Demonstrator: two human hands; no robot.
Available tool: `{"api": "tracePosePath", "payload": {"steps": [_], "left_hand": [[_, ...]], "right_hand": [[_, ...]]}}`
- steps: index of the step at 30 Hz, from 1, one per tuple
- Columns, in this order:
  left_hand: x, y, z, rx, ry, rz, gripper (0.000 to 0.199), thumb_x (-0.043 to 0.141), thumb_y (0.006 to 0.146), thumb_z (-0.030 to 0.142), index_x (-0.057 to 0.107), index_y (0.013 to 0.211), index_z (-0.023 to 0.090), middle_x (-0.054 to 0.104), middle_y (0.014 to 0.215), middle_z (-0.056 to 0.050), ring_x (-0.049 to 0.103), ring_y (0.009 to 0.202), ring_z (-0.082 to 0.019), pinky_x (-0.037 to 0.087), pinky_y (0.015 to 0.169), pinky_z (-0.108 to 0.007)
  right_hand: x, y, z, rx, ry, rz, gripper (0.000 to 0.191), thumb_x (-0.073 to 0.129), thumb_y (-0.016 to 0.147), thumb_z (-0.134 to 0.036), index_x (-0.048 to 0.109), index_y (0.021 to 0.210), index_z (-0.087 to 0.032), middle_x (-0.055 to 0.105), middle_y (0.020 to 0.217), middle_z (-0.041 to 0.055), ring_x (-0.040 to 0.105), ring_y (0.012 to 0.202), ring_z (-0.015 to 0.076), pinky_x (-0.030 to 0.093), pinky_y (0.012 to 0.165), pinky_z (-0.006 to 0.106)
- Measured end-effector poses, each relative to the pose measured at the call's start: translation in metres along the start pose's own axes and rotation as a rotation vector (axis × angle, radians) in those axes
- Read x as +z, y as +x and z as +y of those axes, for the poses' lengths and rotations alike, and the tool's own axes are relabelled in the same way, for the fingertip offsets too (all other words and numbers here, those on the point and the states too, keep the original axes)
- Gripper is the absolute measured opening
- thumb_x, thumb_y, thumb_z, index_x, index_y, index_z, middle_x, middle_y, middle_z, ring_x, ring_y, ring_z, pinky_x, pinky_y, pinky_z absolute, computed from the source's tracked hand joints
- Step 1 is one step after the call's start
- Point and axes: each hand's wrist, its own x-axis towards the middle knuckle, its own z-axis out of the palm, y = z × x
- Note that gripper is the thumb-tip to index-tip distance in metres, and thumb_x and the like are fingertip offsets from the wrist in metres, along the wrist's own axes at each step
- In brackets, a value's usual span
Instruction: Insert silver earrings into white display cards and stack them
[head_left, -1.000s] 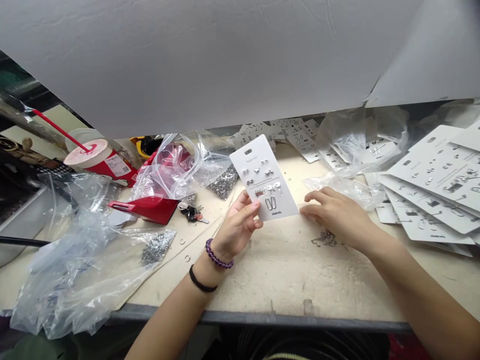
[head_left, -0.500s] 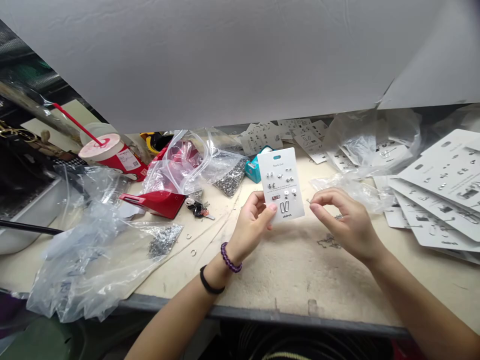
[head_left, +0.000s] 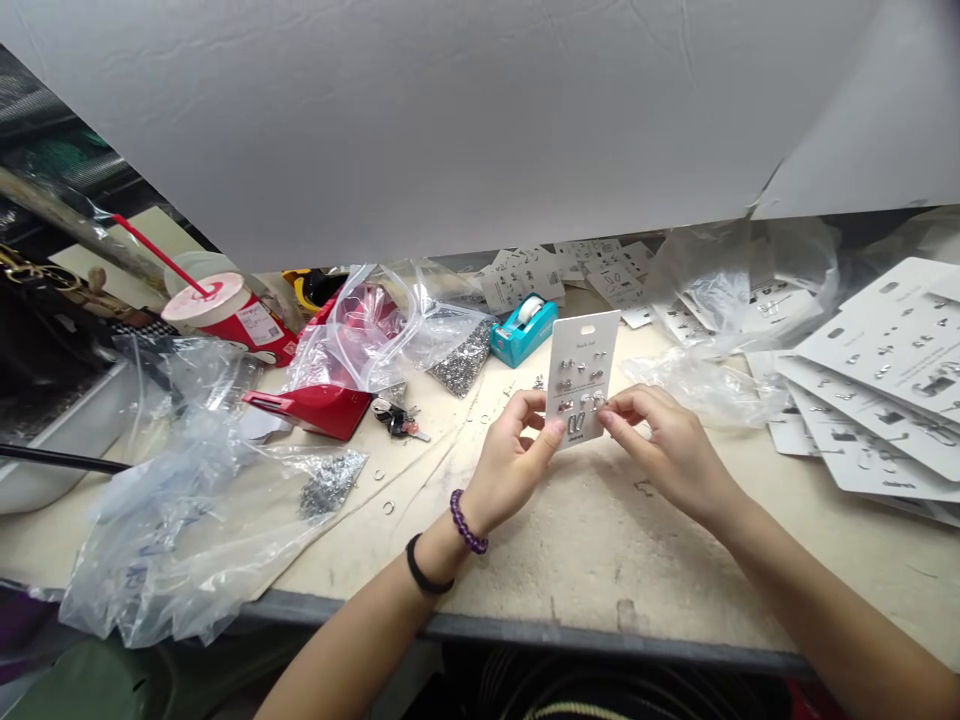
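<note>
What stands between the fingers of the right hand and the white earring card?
Nothing visible stands between them. The right hand has its fingers on the lower right part of the white earring card, which the left hand holds up.

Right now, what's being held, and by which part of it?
The left hand holds a white earring card by its lower left edge; the right hand pinches its right edge.
</note>
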Motion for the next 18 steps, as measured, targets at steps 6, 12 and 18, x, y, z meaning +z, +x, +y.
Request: {"api": "tracePosePath", "payload": {"steps": [6, 12, 18], "left_hand": [[0.001, 0.001, -0.001, -0.043, -0.120, -0.035, 0.026, 0.054, 0.082, 0.034, 0.047, 0.099, 0.016, 0.058, 0.104, -0.009, 0.054, 0.081, -0.015, 0.040, 0.045, -0.016], [0.001, 0.002, 0.000, -0.102, -0.250, 0.008, 0.031, 0.059, 0.078, 0.031, 0.044, 0.100, 0.015, 0.062, 0.099, -0.009, 0.059, 0.079, -0.014, 0.045, 0.055, -0.020], [0.008, 0.001, 0.004, -0.122, -0.210, 0.104, 0.058, 0.080, 0.056, 0.024, 0.044, 0.100, 0.014, 0.061, 0.104, -0.011, 0.060, 0.094, -0.023, 0.048, 0.079, -0.033]], "right_hand": [[0.002, 0.002, 0.006, 0.298, 0.439, -0.011, 0.026, 0.059, 0.077, -0.041, 0.055, 0.088, -0.019, 0.060, 0.085, 0.0039, 0.056, 0.073, 0.0146, 0.047, 0.062, 0.028], [0.000, 0.000, 0.003, 0.348, 0.763, -0.151, 0.026, 0.064, 0.075, -0.036, 0.061, 0.095, -0.019, 0.065, 0.090, 0.0044, 0.061, 0.079, 0.0148, 0.052, 0.068, 0.027], [0.009, -0.004, -0.012, 0.260, 0.674, -0.129, 0.020, 0.062, 0.077, -0.032, 0.062, 0.091, -0.018, 0.067, 0.086, 0.0048, 0.063, 0.075, 0.0146, 0.053, 0.065, 0.026]]}}
